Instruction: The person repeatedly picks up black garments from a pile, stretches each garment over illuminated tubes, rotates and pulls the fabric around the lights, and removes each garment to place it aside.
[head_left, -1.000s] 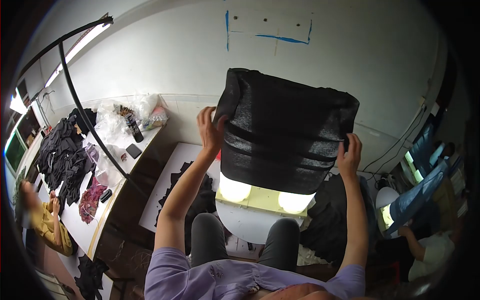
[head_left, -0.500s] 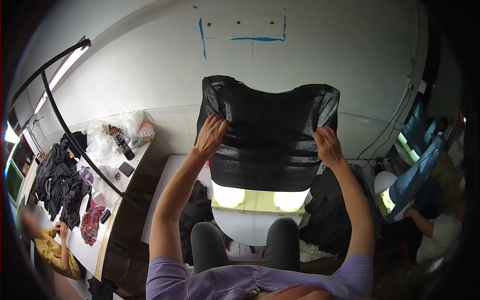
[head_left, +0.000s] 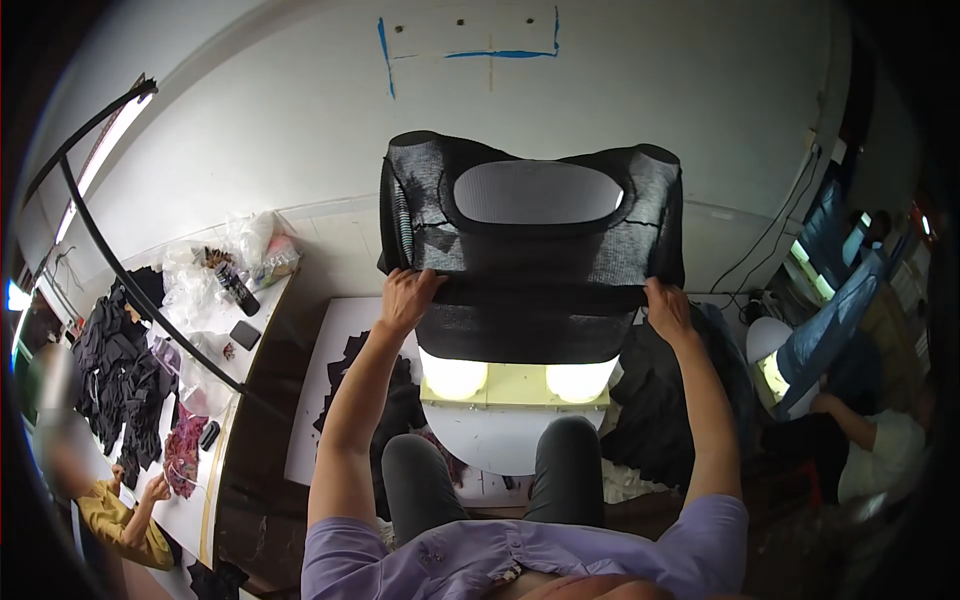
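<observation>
Left hand (head_left: 408, 297) on the head cam has its fingers curled in and is pinching the black knit top (head_left: 530, 255) by its left side, just under the shoulder part. Right hand (head_left: 669, 308) does pretty much the same on the other side, fingers bunched tight at the fabric's right edge. So the top sits right between the two hands, stretched across the gap, with most of its shoulder and neck area beyond the fingers and the lower strip running nearer the wearer.

Its neckline (head_left: 540, 228) gapes as a wide oval facing up, and a lighter grey ribbed surface shows through it. Light catches both shoulders, so the knit looks kinda sheer there. Bottom edge hangs just above two glowing lamps (head_left: 455, 378) on a pale yellow base (head_left: 515, 390), which sits at a rounded white tabletop (head_left: 480, 435). Wearer's knees are right up by it.

Dark clothes are heaped on either side, one pile (head_left: 385, 425) by the left forearm and another (head_left: 650, 410) by the right. Way off left there's a white table (head_left: 215, 425) with a big black garment heap (head_left: 120, 360), clear plastic bags (head_left: 195, 280) and a dark bottle (head_left: 236, 290), plus a person in a yellow shirt (head_left: 125, 525) sitting beside it. Over on the right, another person in a pale top (head_left: 885, 455) sits near blue fabric (head_left: 835, 325).
</observation>
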